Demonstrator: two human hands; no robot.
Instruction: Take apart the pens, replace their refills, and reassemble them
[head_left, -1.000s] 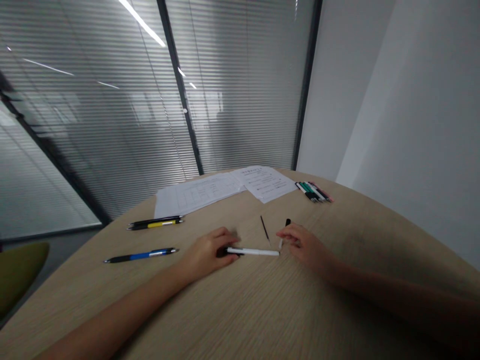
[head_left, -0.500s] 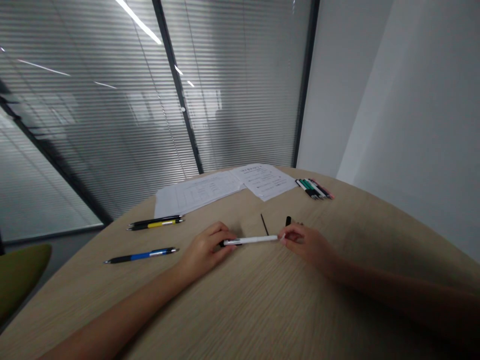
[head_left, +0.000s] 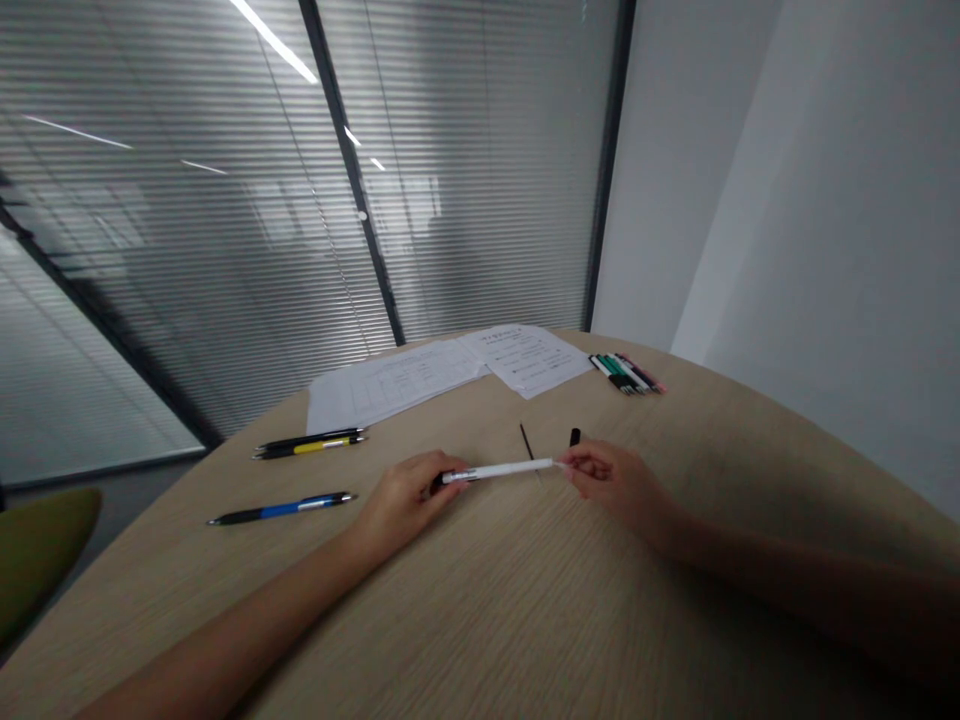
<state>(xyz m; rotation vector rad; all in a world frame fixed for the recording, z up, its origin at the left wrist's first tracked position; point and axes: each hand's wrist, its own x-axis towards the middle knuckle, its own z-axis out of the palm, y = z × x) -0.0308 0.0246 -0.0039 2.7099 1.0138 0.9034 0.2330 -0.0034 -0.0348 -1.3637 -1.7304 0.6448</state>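
We hold a slim white plastic pen (head_left: 499, 471) across the middle of the pale wood-grain table (head_left: 525, 610), our left hand (head_left: 405, 492) curled closed around its dark end, our right hand (head_left: 606, 480) pinching its other tip. Just beyond it, a thin black rod (head_left: 526, 441) and a short black piece (head_left: 574, 437) lie apart, neither fitted to the pen. So far, the pen is in both hands; those two parts remain loose. A blue-and-black ballpoint pen (head_left: 281, 510) lies well left.
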